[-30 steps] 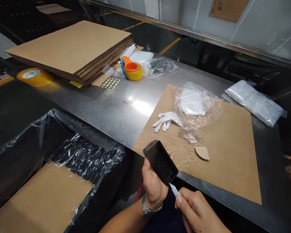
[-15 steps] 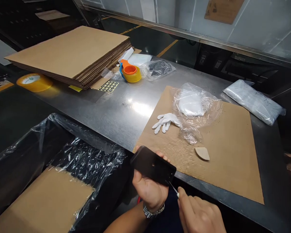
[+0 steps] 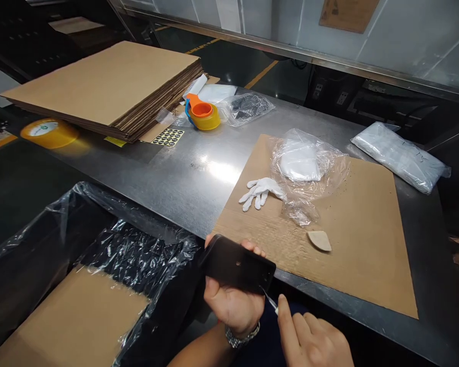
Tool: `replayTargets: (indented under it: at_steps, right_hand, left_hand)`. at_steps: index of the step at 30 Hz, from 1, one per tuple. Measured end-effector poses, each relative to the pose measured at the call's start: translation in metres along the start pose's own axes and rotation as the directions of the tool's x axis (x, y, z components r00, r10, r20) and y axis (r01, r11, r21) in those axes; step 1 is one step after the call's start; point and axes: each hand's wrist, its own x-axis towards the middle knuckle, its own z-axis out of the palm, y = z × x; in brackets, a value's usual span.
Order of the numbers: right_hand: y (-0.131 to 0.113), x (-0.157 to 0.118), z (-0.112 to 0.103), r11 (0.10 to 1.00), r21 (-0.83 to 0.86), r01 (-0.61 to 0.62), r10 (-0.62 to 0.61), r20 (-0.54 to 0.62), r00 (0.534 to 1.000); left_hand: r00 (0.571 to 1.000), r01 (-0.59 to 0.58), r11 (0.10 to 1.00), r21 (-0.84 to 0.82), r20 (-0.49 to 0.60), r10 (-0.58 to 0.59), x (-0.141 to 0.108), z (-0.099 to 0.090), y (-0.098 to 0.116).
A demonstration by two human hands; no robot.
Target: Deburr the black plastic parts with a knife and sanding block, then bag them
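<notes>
The left hand (image 3: 235, 306) grasps a smooth, black, round-cornered oblong piece (image 3: 229, 265), thumb along the near edge, fingers curled over the far one. The right hand (image 3: 313, 339) pinches a slim metal blade (image 3: 271, 302), its tip at the piece's near edge. The piece is in front of the metal table (image 3: 168, 191); its long axis slants from upper left down to lower right, the end with small holes facing lower right. Beyond lies a flat cardboard sheet (image 3: 367, 255) bearing a crinkled clear bag (image 3: 331, 173) with folded white material inside. At left, a bin (image 3: 170, 300) lined with glossy, wrinkled plastic holds flat brown cardboard (image 3: 76, 316)
</notes>
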Motion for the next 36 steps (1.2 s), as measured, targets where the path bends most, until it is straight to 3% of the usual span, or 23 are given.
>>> replayTargets:
  at_steps: [7, 15, 19, 26, 29, 36]
  right_hand:
    - [0.000, 0.001, 0.000, 0.998, 0.043, -0.055, 0.057, -0.053, 0.997]
    - [0.000, -0.002, 0.003, 1.000, 0.030, -0.006, 0.006, 0.001, 1.000]
    - [-0.002, -0.003, 0.003, 0.999, 0.022, -0.043, 0.044, -0.038, 0.998]
    - [0.008, 0.003, -0.003, 0.992, -0.053, -0.117, 0.112, -0.083, 0.990]
    - [0.016, 0.002, -0.004, 0.992, -0.029, -0.122, 0.121, -0.047, 0.992]
    - [0.030, -0.012, -0.003, 0.971, 0.076, -0.226, 0.222, 0.051, 0.974]
  left_hand:
    - [1.000, -0.015, 1.000, 0.014, -0.004, 0.015, -0.002, -0.002, 0.000]
    - [1.000, -0.004, 1.000, 0.023, 0.017, 0.004, -0.003, -0.003, 0.000]
    - [1.000, 0.007, 1.000, 0.020, -0.014, -0.006, -0.004, -0.005, -0.001]
    - [0.972, 0.162, 0.984, 0.071, -0.184, -0.147, 0.001, 0.000, 0.002]
    - [0.952, 0.236, 0.970, 0.065, -0.215, -0.218, 0.003, 0.002, 0.004]
    - [0.845, 0.500, 0.861, 0.099, -0.274, -0.459, 0.009, 0.003, 0.009]
